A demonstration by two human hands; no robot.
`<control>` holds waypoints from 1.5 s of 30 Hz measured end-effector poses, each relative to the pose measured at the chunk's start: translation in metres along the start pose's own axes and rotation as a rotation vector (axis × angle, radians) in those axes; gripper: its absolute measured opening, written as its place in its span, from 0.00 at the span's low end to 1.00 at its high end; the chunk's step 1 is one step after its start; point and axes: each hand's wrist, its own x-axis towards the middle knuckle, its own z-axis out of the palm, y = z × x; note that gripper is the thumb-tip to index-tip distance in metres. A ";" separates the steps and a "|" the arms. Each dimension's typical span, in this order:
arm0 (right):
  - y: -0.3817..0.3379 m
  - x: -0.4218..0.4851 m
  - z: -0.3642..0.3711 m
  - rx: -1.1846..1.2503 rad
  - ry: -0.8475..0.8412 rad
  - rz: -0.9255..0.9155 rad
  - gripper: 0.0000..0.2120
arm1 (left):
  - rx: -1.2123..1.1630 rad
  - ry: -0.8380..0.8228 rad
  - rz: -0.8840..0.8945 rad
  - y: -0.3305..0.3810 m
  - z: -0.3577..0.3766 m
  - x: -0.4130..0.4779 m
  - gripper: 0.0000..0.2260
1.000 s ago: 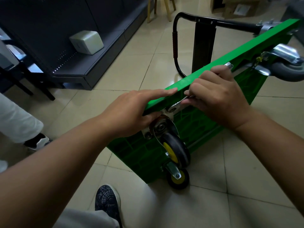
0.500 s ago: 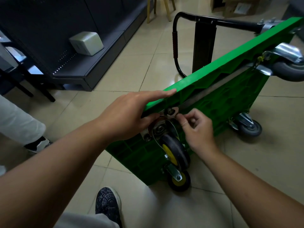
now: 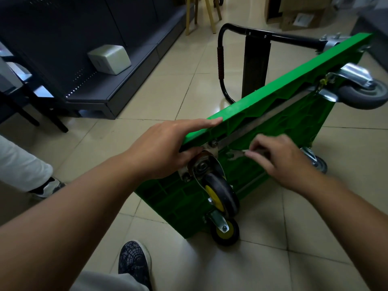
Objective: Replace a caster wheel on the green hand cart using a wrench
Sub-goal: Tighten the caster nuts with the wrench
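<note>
the green plastic hand cart [image 3: 273,106] stands tipped on its side on the beige tiled floor [image 3: 168,80], with its ribbed underside toward the camera and its black tubular handle [image 3: 220,59] sticking out on the far side. the left hand [image 3: 168,148] clamps the cart's upper edge at the near corner. its fingers lie flat along the deck face, and the thumb is tucked underneath, beside the metal mounting plate of the black caster wheel with a yellow hub [image 3: 220,196]. a bolt head [image 3: 213,143] sits at that plate, just under the green rim. the right hand [image 3: 283,160] is smeared by motion. its grip is closed on a silver open-ended wrench [image 3: 236,154], whose head pokes out left of the fingers, near the plate but apart from the bolt head. a second yellow-hubbed caster [image 3: 224,229] rests on the floor below. a grey caster [image 3: 363,93] juts out at the far upper corner.
</note>
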 end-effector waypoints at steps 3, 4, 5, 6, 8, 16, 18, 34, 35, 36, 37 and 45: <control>-0.022 0.024 -0.032 -0.229 0.130 -0.292 0.11 | 0.008 0.006 -0.002 0.000 0.000 0.000 0.32; -0.029 0.030 -0.040 -0.291 0.135 -0.361 0.11 | 0.011 0.007 -0.001 0.000 0.000 0.000 0.32; -0.037 0.034 -0.046 -0.330 0.127 -0.404 0.11 | 0.013 0.008 0.000 0.000 0.000 0.000 0.32; -0.043 0.037 -0.048 -0.355 0.118 -0.429 0.12 | 0.014 0.009 0.002 0.000 0.001 0.000 0.32; -0.052 0.039 -0.049 -0.414 0.132 -0.458 0.12 | 0.019 0.011 0.001 -0.001 0.001 0.001 0.32; -0.064 0.046 -0.061 -0.467 0.179 -0.448 0.15 | 0.011 0.009 0.002 -0.002 0.002 0.001 0.32; -0.067 0.049 -0.061 -0.476 0.174 -0.457 0.15 | 0.009 0.005 -0.001 -0.002 0.002 0.001 0.32; -0.018 0.045 -0.010 0.032 0.207 -0.176 0.24 | -0.015 0.007 -0.002 -0.002 0.003 0.001 0.32; -0.018 0.045 -0.008 0.034 0.206 -0.167 0.24 | -0.015 0.009 -0.001 -0.002 0.002 0.000 0.32; -0.019 0.045 -0.005 0.046 0.202 -0.144 0.24 | -0.015 0.010 0.002 -0.002 0.002 0.000 0.32; -0.022 0.043 -0.001 0.079 0.200 -0.119 0.25 | -0.014 0.009 0.003 -0.003 0.002 0.000 0.32; -0.041 0.018 0.046 0.694 0.220 0.212 0.12 | -0.012 0.007 -0.003 -0.002 0.002 0.000 0.33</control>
